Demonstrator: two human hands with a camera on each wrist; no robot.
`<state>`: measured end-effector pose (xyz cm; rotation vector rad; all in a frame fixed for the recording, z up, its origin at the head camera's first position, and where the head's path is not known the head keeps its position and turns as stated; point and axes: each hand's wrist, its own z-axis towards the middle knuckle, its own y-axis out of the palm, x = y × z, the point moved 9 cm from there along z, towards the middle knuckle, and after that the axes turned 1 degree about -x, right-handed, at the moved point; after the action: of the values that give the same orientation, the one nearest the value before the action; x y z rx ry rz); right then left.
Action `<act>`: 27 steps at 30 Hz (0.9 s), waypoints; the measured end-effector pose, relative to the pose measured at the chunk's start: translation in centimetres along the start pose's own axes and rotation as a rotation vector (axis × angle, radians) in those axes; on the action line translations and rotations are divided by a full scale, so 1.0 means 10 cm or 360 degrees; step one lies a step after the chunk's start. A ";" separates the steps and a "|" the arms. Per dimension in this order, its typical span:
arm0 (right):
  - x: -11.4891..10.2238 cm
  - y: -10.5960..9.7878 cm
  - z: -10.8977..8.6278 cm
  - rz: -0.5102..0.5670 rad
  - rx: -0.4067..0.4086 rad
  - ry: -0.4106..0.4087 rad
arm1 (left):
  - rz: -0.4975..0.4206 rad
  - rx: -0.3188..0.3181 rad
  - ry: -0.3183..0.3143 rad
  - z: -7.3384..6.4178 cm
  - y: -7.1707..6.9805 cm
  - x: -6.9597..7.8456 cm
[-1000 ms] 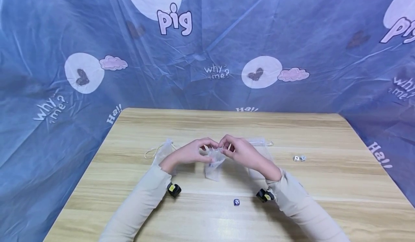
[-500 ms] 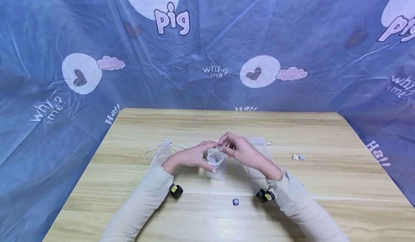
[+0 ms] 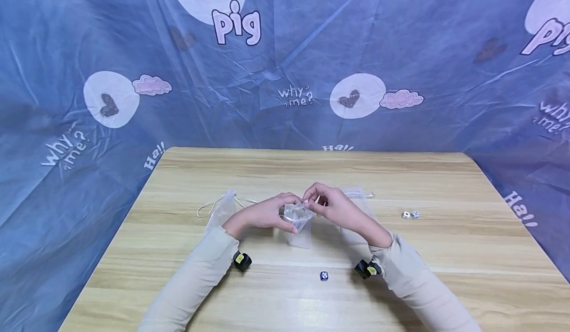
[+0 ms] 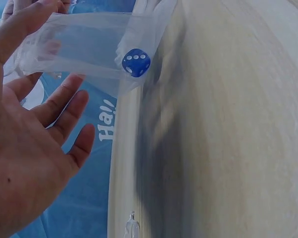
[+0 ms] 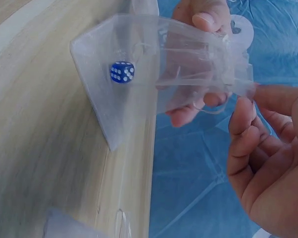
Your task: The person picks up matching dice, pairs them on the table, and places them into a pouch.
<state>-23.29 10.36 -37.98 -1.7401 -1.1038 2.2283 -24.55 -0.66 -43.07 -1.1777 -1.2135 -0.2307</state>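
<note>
In the head view, my two hands meet over the table's middle at a sheer white drawstring pouch point(image 3: 299, 238). Its mouth is spread and faces up toward the head camera. My left hand point(image 3: 267, 212) holds the mouth's left side, thumb in front and fingers behind. My right hand point(image 3: 335, 209) pinches the rim at the right with thumb and forefinger. Through the mesh, a blue die point(image 5: 122, 72) with white pips lies near the pouch's bottom. The left wrist view shows that blue die point(image 4: 136, 63) too, with the pouch hanging from the fingers.
A second sheer pouch point(image 3: 220, 214) with a looped cord lies left of the hands. Another pouch point(image 3: 356, 193) lies partly behind the right forearm. A dark blue die point(image 3: 324, 275) sits in front. Two whitish dice, one the white die point(image 3: 406, 215), lie at the right.
The pouch's mouth has been spread wider and tipped toward the head camera. My left thumb has shifted forward and down along the rim. The right hand has moved only slightly, still pinching.
</note>
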 end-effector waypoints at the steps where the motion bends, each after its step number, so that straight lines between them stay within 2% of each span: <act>1: 0.00 -0.01 -0.01 -0.0010 0.0004 -0.0006 | -0.0004 -0.0001 -0.0001 0.00 0.00 0.00; 6: 0.01 -0.07 -0.12 -0.0043 0.0006 -0.0030 | 0.0012 0.0000 -0.0027 0.01 0.01 -0.02; 10: 0.04 -0.03 -0.27 -0.0072 -0.0085 -0.0051 | 0.0041 0.0012 -0.0044 0.02 0.01 -0.02; 17: 0.10 0.27 -0.63 -0.0124 -0.0413 -0.0185 | 0.0058 0.0013 -0.0019 0.03 0.01 0.01; 21: 0.19 0.46 -0.83 -0.0176 -0.0599 -0.0183 | 0.0042 0.0009 -0.0031 0.03 0.02 0.00; 27: 0.22 0.59 -0.96 -0.0360 -0.0668 -0.0221 | 0.0033 0.0009 -0.0008 0.03 0.03 0.01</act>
<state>-13.57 11.66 -44.01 -1.5022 -1.8093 2.1140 -24.49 -0.20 -43.22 -1.1862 -1.2051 -0.2085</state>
